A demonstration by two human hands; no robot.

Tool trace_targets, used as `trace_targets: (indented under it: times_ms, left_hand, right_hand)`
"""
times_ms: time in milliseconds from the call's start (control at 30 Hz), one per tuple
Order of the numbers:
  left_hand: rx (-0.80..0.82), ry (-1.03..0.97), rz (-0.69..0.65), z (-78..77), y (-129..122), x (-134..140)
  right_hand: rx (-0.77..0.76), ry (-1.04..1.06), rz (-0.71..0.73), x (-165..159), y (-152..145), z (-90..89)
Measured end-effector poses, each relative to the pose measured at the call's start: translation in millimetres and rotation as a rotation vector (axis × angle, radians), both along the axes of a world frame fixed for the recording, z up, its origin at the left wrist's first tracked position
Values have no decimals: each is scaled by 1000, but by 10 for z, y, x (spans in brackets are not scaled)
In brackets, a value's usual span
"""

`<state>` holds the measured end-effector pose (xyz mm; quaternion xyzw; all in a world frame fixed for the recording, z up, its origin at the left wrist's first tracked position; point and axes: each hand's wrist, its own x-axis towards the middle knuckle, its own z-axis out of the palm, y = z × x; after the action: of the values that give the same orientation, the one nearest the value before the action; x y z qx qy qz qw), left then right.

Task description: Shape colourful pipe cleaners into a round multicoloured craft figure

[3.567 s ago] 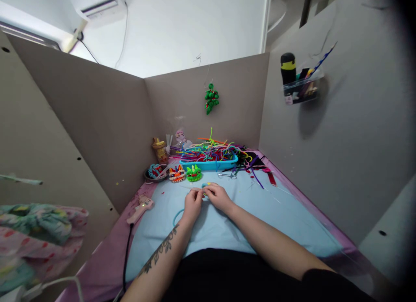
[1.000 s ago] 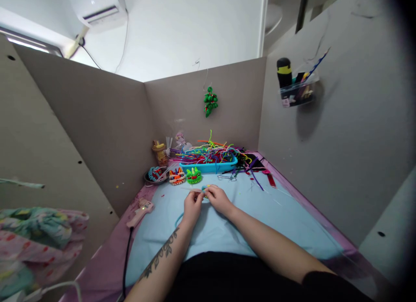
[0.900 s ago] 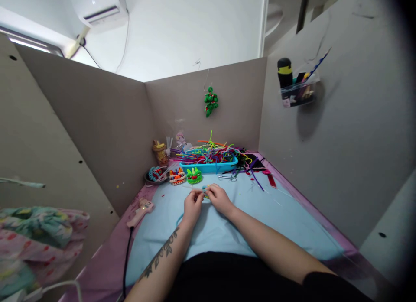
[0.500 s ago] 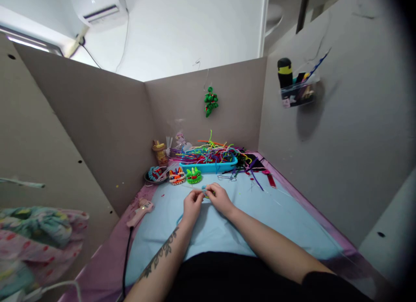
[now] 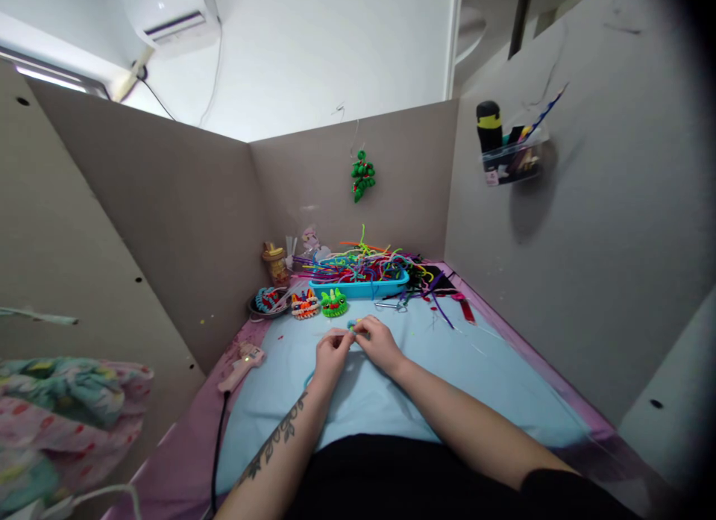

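Observation:
Over the light blue cloth (image 5: pixel 425 401), my left hand (image 5: pixel 332 348) and my right hand (image 5: pixel 378 342) meet with fingertips pinched together. Between them is a small blue piece of pipe cleaner work (image 5: pixel 352 324), mostly covered by the fingers. Both hands grip it from opposite sides. A blue pipe cleaner end (image 5: pixel 309 380) shows beside my left wrist. Just beyond the hands sit a green pipe cleaner animal head (image 5: pixel 334 304) and an orange and white one (image 5: pixel 305 304).
Behind stands a blue tray (image 5: pixel 358 289) heaped with coloured pipe cleaners. Metal scissors or pliers (image 5: pixel 390 306) lie before it. At left are a bowl (image 5: pixel 268 311), a lidded cup (image 5: pixel 275 263) and a pink corded glue gun (image 5: pixel 242 368). Grey partitions (image 5: pixel 358 214) enclose the table.
My fingers have shifted slightly on the small blue piece, which has turned a little between them. Both arms stay in nearly the same place.

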<state>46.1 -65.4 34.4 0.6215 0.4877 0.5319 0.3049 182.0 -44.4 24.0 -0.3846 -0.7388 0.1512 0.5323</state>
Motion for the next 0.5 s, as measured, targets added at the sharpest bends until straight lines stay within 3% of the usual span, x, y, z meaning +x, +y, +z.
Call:
trace_targets:
  times_ms: [200,500]
  left_hand:
    - [-14,-4,-18,55,-36,18]
    - [65,3,-13,-30,8,1]
  right_hand:
    - [5,-28,6,-22,-2,-15]
    - [-51,-26,104,-34,10,-4]
